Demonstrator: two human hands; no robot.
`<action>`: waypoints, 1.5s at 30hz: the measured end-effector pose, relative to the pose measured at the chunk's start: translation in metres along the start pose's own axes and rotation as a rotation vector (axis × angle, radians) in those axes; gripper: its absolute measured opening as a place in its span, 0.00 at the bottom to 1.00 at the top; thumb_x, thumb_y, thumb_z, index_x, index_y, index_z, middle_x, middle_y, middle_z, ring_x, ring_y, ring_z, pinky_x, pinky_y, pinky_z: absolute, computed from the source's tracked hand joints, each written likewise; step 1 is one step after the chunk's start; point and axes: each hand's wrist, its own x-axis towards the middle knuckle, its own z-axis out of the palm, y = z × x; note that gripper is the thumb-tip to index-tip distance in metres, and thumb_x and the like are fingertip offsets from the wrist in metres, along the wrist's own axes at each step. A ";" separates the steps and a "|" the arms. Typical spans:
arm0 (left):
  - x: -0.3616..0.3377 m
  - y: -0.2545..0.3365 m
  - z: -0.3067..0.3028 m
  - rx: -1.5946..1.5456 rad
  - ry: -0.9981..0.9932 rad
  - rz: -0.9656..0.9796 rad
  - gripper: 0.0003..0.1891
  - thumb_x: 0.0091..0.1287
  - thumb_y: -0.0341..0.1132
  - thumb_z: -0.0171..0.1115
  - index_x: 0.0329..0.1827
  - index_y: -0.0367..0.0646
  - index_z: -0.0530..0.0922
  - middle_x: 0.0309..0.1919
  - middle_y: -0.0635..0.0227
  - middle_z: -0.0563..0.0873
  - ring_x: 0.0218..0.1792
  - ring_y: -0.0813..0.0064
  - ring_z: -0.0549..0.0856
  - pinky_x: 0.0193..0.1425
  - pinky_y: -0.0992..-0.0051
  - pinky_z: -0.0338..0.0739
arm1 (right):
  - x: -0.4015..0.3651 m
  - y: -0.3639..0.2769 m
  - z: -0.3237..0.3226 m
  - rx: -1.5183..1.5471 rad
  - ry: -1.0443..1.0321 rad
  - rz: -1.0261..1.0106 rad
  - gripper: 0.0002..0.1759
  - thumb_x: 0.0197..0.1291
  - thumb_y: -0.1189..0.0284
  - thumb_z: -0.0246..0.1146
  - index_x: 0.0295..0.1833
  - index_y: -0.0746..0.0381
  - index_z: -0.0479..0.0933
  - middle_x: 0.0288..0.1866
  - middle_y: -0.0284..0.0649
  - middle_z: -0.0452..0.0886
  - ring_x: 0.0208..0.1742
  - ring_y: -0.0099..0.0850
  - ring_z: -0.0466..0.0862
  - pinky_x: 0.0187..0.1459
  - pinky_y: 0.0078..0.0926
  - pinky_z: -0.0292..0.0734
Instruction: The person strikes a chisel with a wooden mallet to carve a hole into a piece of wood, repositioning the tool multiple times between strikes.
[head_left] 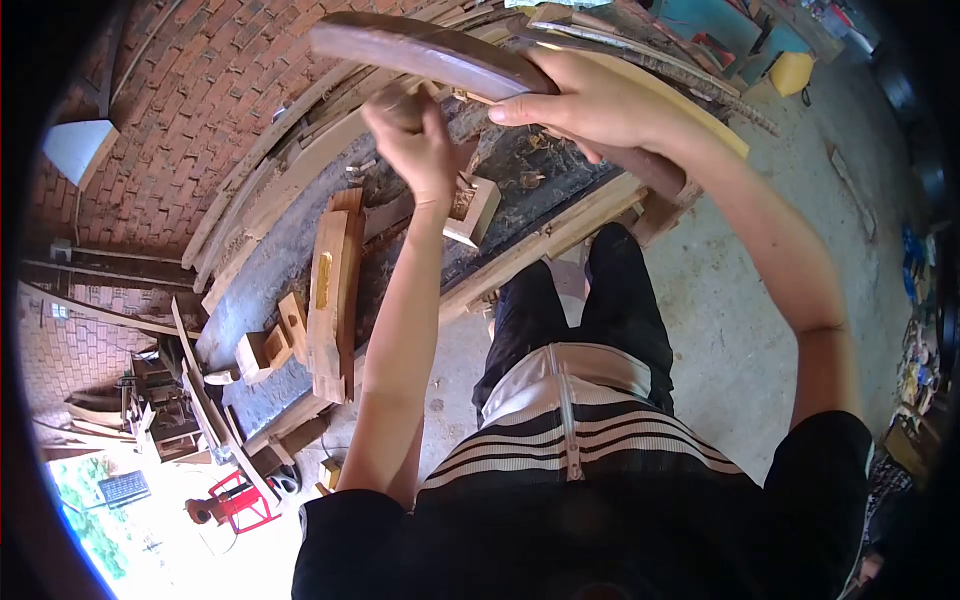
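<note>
Your left hand (412, 150) has its fingers curled around a brown lump (400, 108), and your right hand (580, 95) grips a long, dark wooden bar (430, 55).

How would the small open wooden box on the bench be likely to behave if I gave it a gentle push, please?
The small open wooden box would probably slide rather than roll, since its sides look flat and squared. It should feel stiff, as its walls look fairly thick. What look like shavings inside might spill if it tipped.
</note>
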 end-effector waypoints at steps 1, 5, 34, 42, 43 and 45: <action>0.003 0.003 -0.008 -0.003 0.094 0.033 0.13 0.67 0.26 0.66 0.37 0.42 0.66 0.38 0.64 0.77 0.36 0.75 0.79 0.44 0.68 0.76 | -0.001 0.012 0.007 0.079 0.034 0.012 0.30 0.68 0.52 0.65 0.58 0.68 0.72 0.21 0.36 0.74 0.12 0.22 0.73 0.16 0.25 0.70; 0.020 -0.045 -0.042 -0.191 0.188 -0.066 0.13 0.69 0.26 0.63 0.37 0.47 0.65 0.30 0.70 0.75 0.23 0.82 0.73 0.26 0.79 0.71 | -0.017 0.034 0.018 0.165 0.092 0.075 0.32 0.68 0.51 0.64 0.60 0.69 0.73 0.23 0.33 0.73 0.12 0.22 0.73 0.15 0.23 0.71; 0.003 -0.014 0.006 0.000 -0.063 0.053 0.15 0.68 0.30 0.69 0.48 0.38 0.71 0.32 0.61 0.83 0.35 0.73 0.83 0.46 0.74 0.78 | 0.038 0.005 0.007 -0.185 0.614 -0.742 0.31 0.63 0.52 0.67 0.60 0.67 0.77 0.37 0.49 0.87 0.22 0.31 0.85 0.21 0.26 0.80; -0.003 0.011 0.016 -0.075 -0.073 -0.080 0.11 0.66 0.27 0.65 0.43 0.39 0.70 0.33 0.70 0.75 0.35 0.76 0.72 0.50 0.78 0.71 | -0.006 -0.059 -0.031 -0.084 0.236 -0.269 0.28 0.72 0.55 0.63 0.60 0.71 0.71 0.34 0.42 0.82 0.28 0.30 0.83 0.30 0.27 0.81; -0.003 0.012 0.017 -0.062 -0.067 -0.047 0.11 0.66 0.27 0.66 0.43 0.39 0.70 0.34 0.69 0.75 0.36 0.76 0.73 0.50 0.78 0.71 | 0.011 -0.036 -0.023 -0.159 0.304 -0.395 0.30 0.69 0.53 0.63 0.59 0.70 0.73 0.32 0.44 0.82 0.22 0.29 0.81 0.25 0.28 0.80; -0.004 0.014 0.016 -0.007 -0.063 0.063 0.12 0.65 0.26 0.66 0.45 0.38 0.70 0.38 0.66 0.79 0.41 0.72 0.78 0.53 0.74 0.72 | 0.023 -0.010 -0.012 -0.142 0.140 -0.259 0.30 0.67 0.53 0.65 0.58 0.69 0.74 0.30 0.44 0.82 0.17 0.25 0.79 0.17 0.25 0.73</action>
